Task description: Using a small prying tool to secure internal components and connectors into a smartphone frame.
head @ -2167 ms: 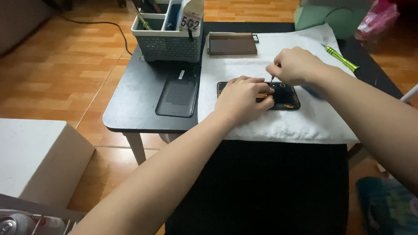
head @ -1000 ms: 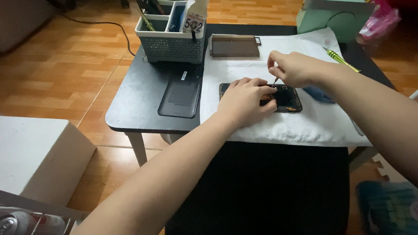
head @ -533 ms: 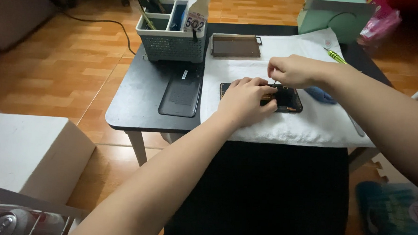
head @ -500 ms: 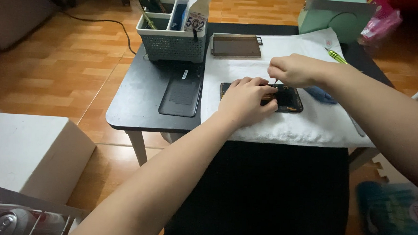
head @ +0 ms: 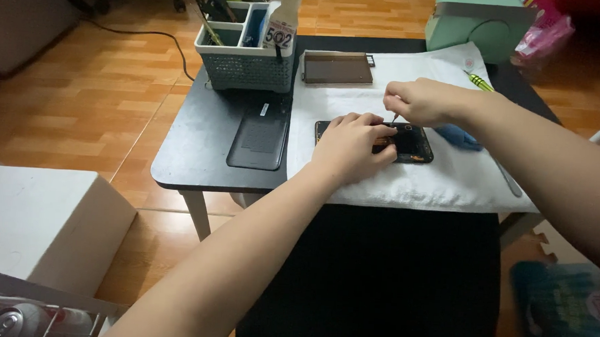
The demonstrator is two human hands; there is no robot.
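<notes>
White cardboard box [head: 41,224] at far left, on wooden floor. Next, black table [head: 199,150], with grey basket [head: 244,68] of tools at its back edge and dark flat back cover [head: 259,136] lying just in front of it, well apart from the work. Further right, white cloth [head: 414,187] spread over the tabletop, brown flat frame [head: 337,68] at its far side. Near the cloth's middle, opened phone [head: 416,143], lying flat, insides up. Left hand [head: 351,147] pressed down on the phone's left half, fingers loosely bent and resting on top, not wrapped round it. Right hand [head: 421,101] just above, pinched narrow on thin tool [head: 392,118], tip pointing down into the phone's upper part; contact point too small to make out. Beside the phone, blue lump [head: 458,136]; behind it, green screwdriver [head: 479,80] and pale green box [head: 478,24]; toward the cloth's right edge, slim metal pick [head: 508,181]. Judging by all that: cover already off and set aside, inner work under way, reassembly not yet begun.
</notes>
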